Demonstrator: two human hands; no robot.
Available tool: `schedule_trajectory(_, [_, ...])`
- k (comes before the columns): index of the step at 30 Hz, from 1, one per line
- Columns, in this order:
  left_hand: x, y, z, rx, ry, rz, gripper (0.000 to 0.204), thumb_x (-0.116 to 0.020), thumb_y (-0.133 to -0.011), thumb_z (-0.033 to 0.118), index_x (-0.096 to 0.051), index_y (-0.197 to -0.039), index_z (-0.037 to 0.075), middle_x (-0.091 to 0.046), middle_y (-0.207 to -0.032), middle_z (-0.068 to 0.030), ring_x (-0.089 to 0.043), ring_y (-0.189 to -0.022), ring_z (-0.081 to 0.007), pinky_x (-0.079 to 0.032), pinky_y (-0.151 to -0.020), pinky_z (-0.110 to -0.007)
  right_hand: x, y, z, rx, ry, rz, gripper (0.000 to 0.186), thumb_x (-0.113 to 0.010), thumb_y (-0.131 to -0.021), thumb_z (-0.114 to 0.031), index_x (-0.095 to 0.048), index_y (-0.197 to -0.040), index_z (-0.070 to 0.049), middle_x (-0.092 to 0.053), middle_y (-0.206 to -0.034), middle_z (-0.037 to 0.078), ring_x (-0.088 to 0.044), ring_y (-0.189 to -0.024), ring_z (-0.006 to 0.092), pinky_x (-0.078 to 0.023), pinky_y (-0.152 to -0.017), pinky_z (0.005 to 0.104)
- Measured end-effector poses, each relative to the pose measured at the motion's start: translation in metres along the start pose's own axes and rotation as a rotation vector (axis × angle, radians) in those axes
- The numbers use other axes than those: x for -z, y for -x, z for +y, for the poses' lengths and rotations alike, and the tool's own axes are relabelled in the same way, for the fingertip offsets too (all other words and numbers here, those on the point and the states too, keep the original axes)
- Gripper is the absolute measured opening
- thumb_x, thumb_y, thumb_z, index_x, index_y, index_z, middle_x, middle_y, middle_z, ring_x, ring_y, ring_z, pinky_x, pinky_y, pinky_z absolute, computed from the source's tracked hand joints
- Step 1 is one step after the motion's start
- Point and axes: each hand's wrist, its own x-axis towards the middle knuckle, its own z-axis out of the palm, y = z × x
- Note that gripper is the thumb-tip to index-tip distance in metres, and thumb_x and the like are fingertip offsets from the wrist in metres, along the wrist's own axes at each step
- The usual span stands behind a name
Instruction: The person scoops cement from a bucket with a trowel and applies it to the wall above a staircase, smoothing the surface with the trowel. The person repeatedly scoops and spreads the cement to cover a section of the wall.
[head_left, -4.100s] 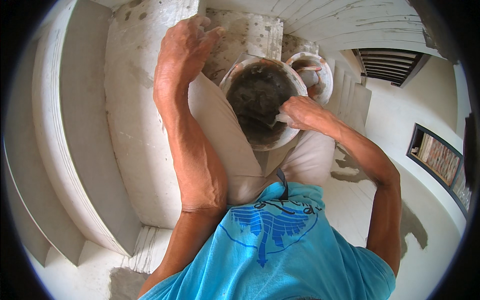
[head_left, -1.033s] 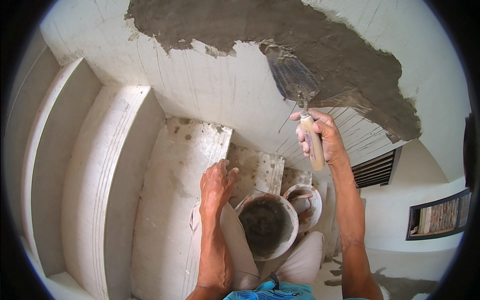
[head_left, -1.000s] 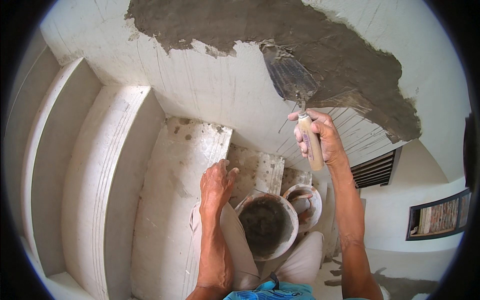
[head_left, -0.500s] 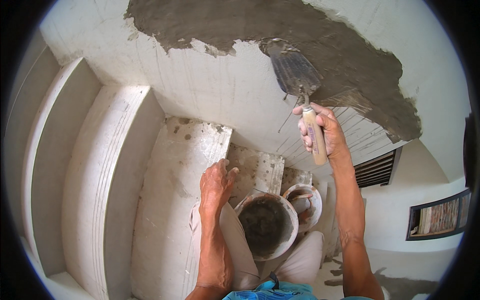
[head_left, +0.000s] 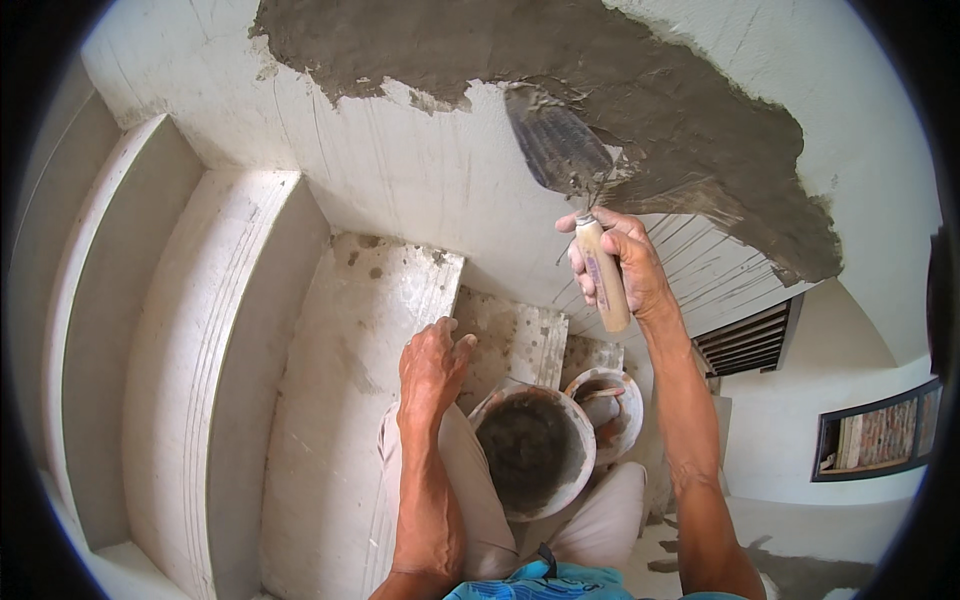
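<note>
My right hand [head_left: 622, 265] is closed round the pale wooden handle of a trowel [head_left: 560, 145]. Its dark blade, smeared with mortar, lies against the wall at the lower edge of a wet grey mortar patch [head_left: 690, 110]. My left hand [head_left: 433, 365] rests on my left knee, thumb apart and fingers loosely bent, holding nothing that I can see. Between my legs stands a round bucket [head_left: 583, 490] of grey mortar. Just beyond it is a smaller bucket [head_left: 633, 425] with a tool handle in it.
Pale stair steps [head_left: 170, 370] rise on my left. More steps [head_left: 510, 335], spotted with mortar, descend past my knees. The white wall [head_left: 400, 170] below the patch has streaks running down it. A dark slatted opening [head_left: 750, 340] and a framed window [head_left: 880, 430] are at the right.
My right hand and the trowel have moved a little left along the patch's lower edge, with the blade tilting further left. My left hand and the buckets stay put.
</note>
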Motion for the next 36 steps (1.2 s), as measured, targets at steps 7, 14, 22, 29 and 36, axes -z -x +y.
schedule_trajectory(7, [0.0, 0.002, 0.001, -0.004, 0.032, 0.018, 0.037, -0.07, -0.092, 0.027, -0.067, -0.116, -0.001, -0.071, -0.098, -0.0253, -0.067, -0.096, -0.0433, -0.051, -0.083, -0.051, 0.047, 0.032, 0.018, 0.042, -0.094, 0.063, 0.067, -0.075, -0.082, -0.046, -0.06, -0.119, 0.008, -0.063, -0.071, 0.009, -0.06, -0.048, 0.0138, -0.053, -0.039, 0.0281])
schedule_trajectory(14, [-0.001, 0.003, 0.0, -0.021, 0.015, 0.021, 0.036, -0.07, -0.092, 0.027, -0.067, -0.114, -0.001, -0.071, -0.098, -0.0253, -0.066, -0.095, -0.0434, -0.051, -0.083, -0.05, 0.023, 0.025, 0.016, 0.011, 0.028, -0.002, 0.07, -0.073, -0.082, -0.05, -0.062, -0.117, 0.008, -0.063, -0.07, 0.009, -0.06, -0.048, 0.0129, -0.051, -0.04, 0.0262])
schedule_trajectory(22, [0.002, 0.0, 0.002, 0.038, 0.002, -0.053, 0.04, -0.068, -0.093, 0.031, -0.067, -0.121, 0.002, -0.071, -0.105, -0.0239, -0.067, -0.101, -0.0395, -0.052, -0.088, -0.048, 0.045, 0.021, 0.016, 0.037, 0.05, 0.11, 0.07, -0.074, -0.079, -0.052, -0.063, -0.115, 0.007, -0.061, -0.068, 0.007, -0.058, -0.046, 0.0114, -0.049, -0.039, 0.0248])
schedule_trajectory(29, [-0.003, 0.002, -0.002, -0.012, 0.015, -0.004, 0.038, -0.07, -0.092, 0.029, -0.067, -0.117, 0.0, -0.071, -0.098, -0.0241, -0.067, -0.095, -0.0416, -0.051, -0.084, -0.049, 0.044, 0.034, 0.019, -0.017, 0.105, 0.066, 0.074, -0.072, -0.079, -0.057, -0.064, -0.116, 0.007, -0.062, -0.069, 0.007, -0.059, -0.047, 0.0114, -0.049, -0.04, 0.0257])
schedule_trajectory(36, [0.001, 0.002, 0.003, -0.024, 0.01, 0.014, 0.036, -0.072, -0.091, 0.026, -0.067, -0.113, -0.002, -0.07, -0.095, -0.025, -0.066, -0.093, -0.0436, -0.05, -0.081, -0.05, 0.021, 0.002, 0.013, 0.023, 0.07, 0.055, 0.071, -0.069, -0.081, -0.053, -0.063, -0.117, 0.007, -0.063, -0.07, 0.008, -0.059, -0.048, 0.0116, -0.05, -0.041, 0.0257])
